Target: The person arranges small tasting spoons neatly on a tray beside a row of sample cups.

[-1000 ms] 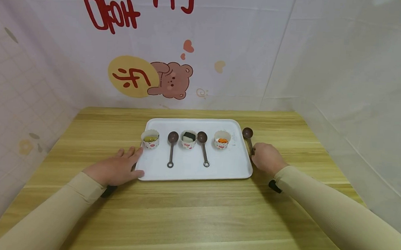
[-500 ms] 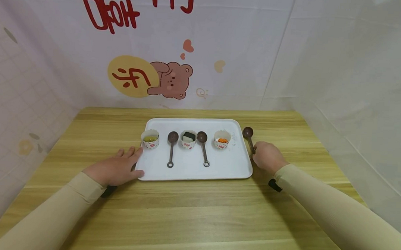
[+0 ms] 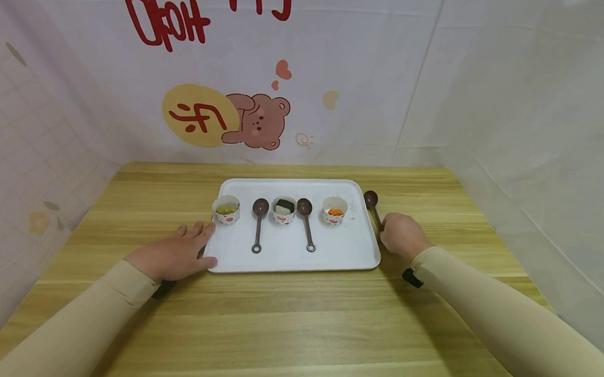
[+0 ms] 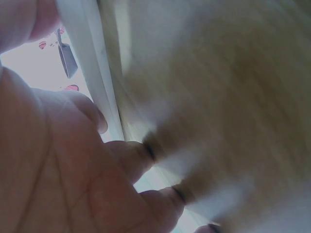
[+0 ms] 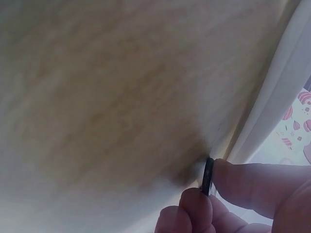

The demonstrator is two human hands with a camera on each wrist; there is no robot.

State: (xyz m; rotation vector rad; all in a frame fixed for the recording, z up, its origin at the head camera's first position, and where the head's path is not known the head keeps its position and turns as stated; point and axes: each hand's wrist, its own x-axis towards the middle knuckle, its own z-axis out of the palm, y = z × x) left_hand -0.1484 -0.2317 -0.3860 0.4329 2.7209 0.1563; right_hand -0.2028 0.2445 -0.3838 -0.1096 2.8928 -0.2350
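Observation:
In the head view a white tray [image 3: 268, 263] lies on the wooden table. My left hand [image 3: 172, 253] rests at its left edge, fingers spread and straight. Beyond the tray's right edge, my right hand [image 3: 405, 237] pinches the handle of a brown measuring spoon [image 3: 370, 199], whose bowl points to the back. The right wrist view shows the handle end [image 5: 208, 175] between thumb and fingers. Two more brown spoons, a left one [image 3: 260, 207] and a right one [image 3: 304, 207], lie on the tray among three paper cups.
The left cup [image 3: 227, 214] holds something yellow-green, the middle cup [image 3: 283, 216] black and white pieces, the right cup [image 3: 334, 216] orange bits. Bare table [image 3: 275, 333] spreads in front of the tray. A printed white cloth [image 3: 363, 62] hangs behind, with more on both sides.
The bowl of the spoon in my right hand has swung slightly left, nearer the tray's edge. My left hand, the tray, the cups and the other spoons have stayed put.

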